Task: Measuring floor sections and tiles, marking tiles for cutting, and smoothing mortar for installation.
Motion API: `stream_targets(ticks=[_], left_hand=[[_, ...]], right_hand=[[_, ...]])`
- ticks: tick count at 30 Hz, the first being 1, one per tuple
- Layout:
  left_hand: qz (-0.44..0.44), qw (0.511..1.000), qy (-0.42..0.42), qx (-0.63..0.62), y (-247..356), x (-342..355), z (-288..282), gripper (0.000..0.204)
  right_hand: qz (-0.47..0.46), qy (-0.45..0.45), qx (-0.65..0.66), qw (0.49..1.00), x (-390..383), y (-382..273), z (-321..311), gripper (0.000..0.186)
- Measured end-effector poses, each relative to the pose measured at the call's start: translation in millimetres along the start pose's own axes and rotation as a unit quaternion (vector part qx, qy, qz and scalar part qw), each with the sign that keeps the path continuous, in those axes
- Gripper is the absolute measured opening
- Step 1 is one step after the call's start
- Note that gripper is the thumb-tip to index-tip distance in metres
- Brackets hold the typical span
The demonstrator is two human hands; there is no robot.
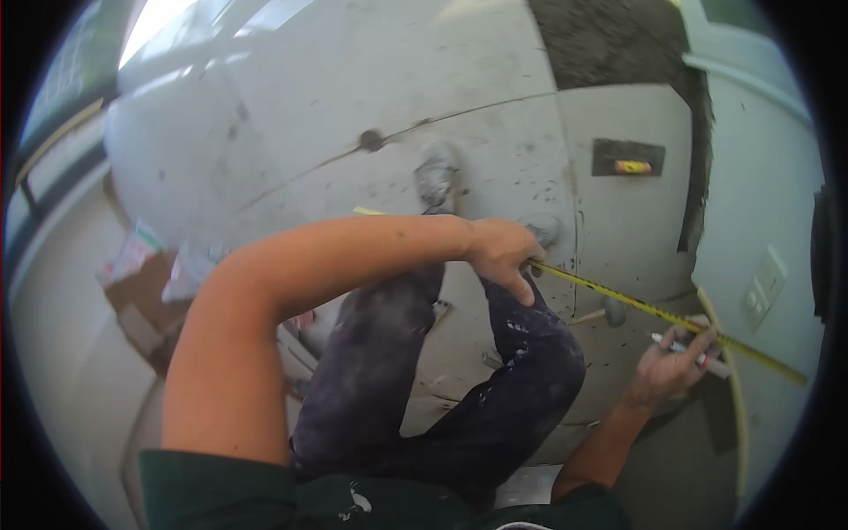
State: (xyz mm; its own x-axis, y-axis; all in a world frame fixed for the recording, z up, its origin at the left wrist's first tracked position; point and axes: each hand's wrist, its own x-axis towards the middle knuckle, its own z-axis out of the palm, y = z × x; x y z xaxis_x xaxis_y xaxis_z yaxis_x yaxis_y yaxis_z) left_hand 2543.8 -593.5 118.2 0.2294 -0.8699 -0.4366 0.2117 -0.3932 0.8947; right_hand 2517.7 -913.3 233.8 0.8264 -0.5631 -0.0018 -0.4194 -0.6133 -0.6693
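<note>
A yellow measuring tape (pixel 636 305) runs in a slanted line from my left hand down to the right, toward a pale wall. My left hand (pixel 505 254) reaches across my body and pinches the tape above my right knee. My right hand (pixel 676 364) is lower right, fingers curled around a white marker or pencil (pixel 698 356) and pressing against the tape. My legs in dark, dust-stained trousers (pixel 442 371) are bent beneath me, and one dusty shoe (pixel 437 174) stands on the pale tiled floor (pixel 336 106).
A dark trowel with a yellow handle (pixel 629 165) lies on the floor at upper right, next to a patch of dark rough mortar (pixel 609 40). Cardboard and packets (pixel 146 283) lie at left. A pale wall with a switch plate (pixel 765 284) stands at right.
</note>
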Motion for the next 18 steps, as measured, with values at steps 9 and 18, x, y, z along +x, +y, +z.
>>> stream_targets(ticks=[9,18], left_hand=[[-0.091,0.893,0.44,-0.005,122,-189,117,0.025],[-0.425,0.485,0.703,-0.3,175,-327,477,0.033]], right_hand=[[0.115,-0.48,0.0,0.87,-78,-200,-47,0.016],[-0.297,-0.563,-0.278,0.719,-75,-198,-72,0.035]])
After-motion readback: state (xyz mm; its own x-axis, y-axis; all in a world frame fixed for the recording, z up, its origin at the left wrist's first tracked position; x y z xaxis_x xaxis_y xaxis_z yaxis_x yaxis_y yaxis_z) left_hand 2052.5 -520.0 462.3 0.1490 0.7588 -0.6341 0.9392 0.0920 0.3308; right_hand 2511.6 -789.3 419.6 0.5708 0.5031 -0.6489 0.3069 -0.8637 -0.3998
